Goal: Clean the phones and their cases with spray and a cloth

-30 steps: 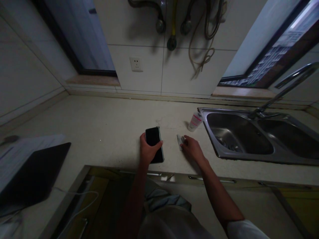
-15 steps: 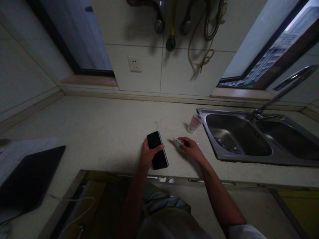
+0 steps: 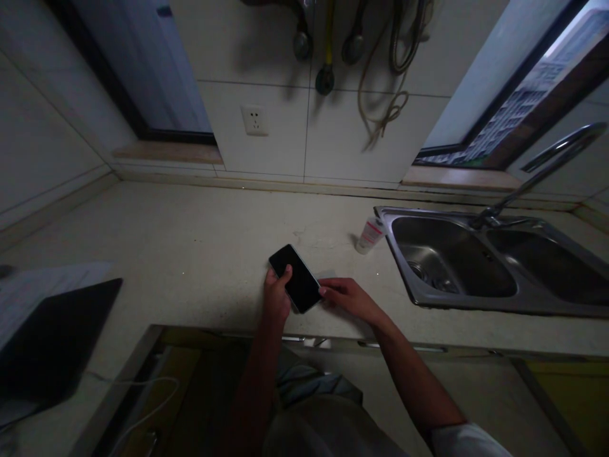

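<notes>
Head view: I look down at my own hands over a kitchen countertop [image 3: 190,235].
Phone: a black smartphone [image 3: 295,279] sits tilted in my left hand, its dark screen facing up, low over the counter's front part.
Left hand: my left hand [image 3: 276,295] cups the phone from below, with the fingers curled around its lower edge and the thumb over the near side, so I have hold of it.
Right hand: my right hand [image 3: 351,299] lies nearly flat and stretched out, not gripping anything, and its fingertips [image 3: 324,290] reach the phone's lower right edge and seem to touch it.
Beside the phone: a pale flat scrap [image 3: 326,274] lies on the counter just past the phone's right edge, too dim to identify.
Counter: a white tube with a pink label [image 3: 370,236] stands near the rim of a double stainless steel sink [image 3: 428,299], with a chrome faucet [image 3: 537,179] behind it.
Left side: a black laptop [image 3: 52,336] lies with a sheet of paper [image 3: 42,285] beyond it, and a white cable [image 3: 143,387] runs along the counter's edge.
Wall: a tiled wall carries a power socket [image 3: 255,120], and a yellow hose [image 3: 328,38] and looped cords [image 3: 385,108] hang above it.
Body: a white sleeve [image 3: 466,441] shows at my right upper arm.
</notes>
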`<move>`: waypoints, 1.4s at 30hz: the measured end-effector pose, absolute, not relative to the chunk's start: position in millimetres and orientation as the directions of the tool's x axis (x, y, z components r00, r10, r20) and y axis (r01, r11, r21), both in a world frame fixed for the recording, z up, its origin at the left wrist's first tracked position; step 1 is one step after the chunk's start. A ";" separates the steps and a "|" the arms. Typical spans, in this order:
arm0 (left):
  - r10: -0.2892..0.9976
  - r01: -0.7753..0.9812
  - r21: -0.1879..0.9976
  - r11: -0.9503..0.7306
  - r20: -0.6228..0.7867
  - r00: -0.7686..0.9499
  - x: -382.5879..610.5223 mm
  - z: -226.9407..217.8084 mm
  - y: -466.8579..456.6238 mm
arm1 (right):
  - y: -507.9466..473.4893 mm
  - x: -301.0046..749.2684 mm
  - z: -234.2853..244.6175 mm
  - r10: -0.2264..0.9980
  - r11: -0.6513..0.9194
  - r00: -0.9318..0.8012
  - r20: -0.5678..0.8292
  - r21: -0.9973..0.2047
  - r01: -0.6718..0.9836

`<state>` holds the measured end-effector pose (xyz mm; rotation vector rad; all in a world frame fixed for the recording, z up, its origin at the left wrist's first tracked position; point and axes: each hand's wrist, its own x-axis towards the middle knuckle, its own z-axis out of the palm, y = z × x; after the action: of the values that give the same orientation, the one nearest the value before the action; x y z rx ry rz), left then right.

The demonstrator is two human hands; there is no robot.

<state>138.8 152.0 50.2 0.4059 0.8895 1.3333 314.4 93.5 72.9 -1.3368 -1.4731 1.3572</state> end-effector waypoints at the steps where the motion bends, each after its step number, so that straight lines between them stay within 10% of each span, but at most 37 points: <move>1: 0.949 -0.661 0.716 0.226 -0.315 -0.017 138.5 51.6 151.5 | 92.1 311.8 73.2 0.951 -0.133 -0.256 -0.170 -0.979 0.155; 11: 0.968 -0.578 0.789 0.205 -0.253 -0.001 132.4 59.6 147.2 | 89.5 287.8 56.2 0.904 -0.310 -0.322 -0.280 -0.950 -0.047; 26: 0.957 -0.621 0.742 0.254 -0.288 0.048 122.4 65.3 149.7 | 82.6 285.4 76.0 0.958 0.102 -0.285 -0.044 -0.873 0.476; 42: 0.965 -0.613 0.761 0.213 -0.262 0.010 114.1 64.4 154.2 | 83.6 279.2 66.5 0.947 0.175 -0.317 0.052 -0.911 0.374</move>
<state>114.1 154.2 64.4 0.5079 0.8783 1.3177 279.2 83.6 66.5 -1.2498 -1.7992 1.1166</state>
